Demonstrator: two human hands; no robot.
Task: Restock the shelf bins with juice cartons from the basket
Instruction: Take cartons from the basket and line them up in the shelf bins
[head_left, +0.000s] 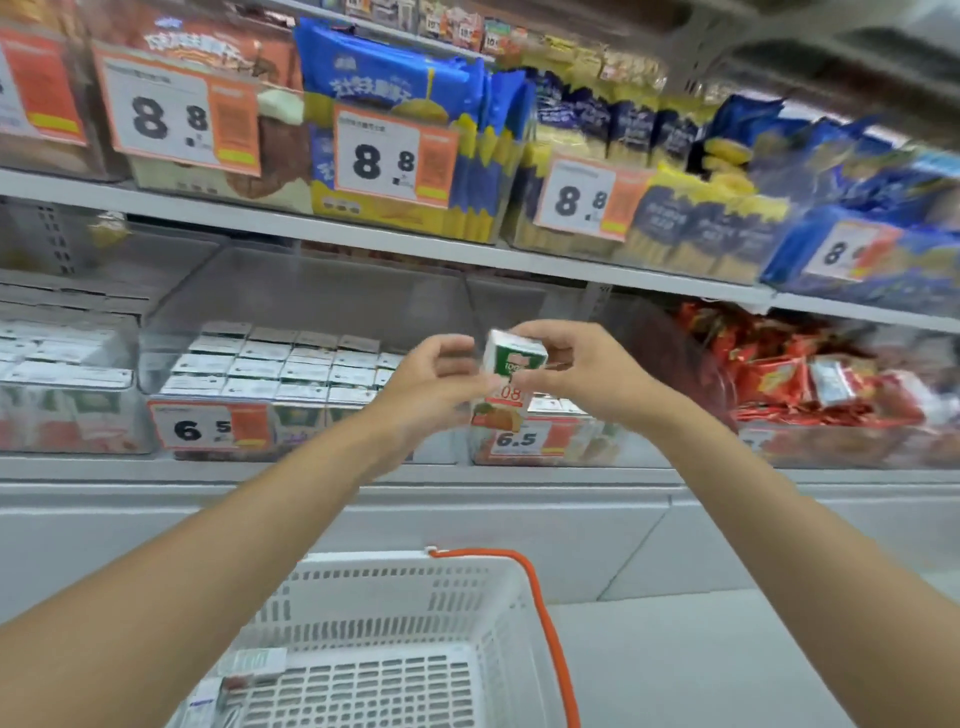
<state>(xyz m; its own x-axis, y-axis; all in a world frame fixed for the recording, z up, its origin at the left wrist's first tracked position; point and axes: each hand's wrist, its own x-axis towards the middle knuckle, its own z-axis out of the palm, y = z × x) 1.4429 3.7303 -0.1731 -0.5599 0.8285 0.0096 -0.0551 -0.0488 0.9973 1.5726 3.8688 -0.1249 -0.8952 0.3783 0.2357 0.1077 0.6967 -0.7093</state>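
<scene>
Both grips are up at the lower shelf (363, 470). The right grip (582, 369) pinches the top of a carton (511, 364), and the left grip (431, 376) has curled fingers on its lower left side. It's held in the air just in front of the bins (291, 358), which are packed with the same stuff. The basket (363, 561) is near, down below, with a few leftovers (244, 675) in its left corner.
</scene>
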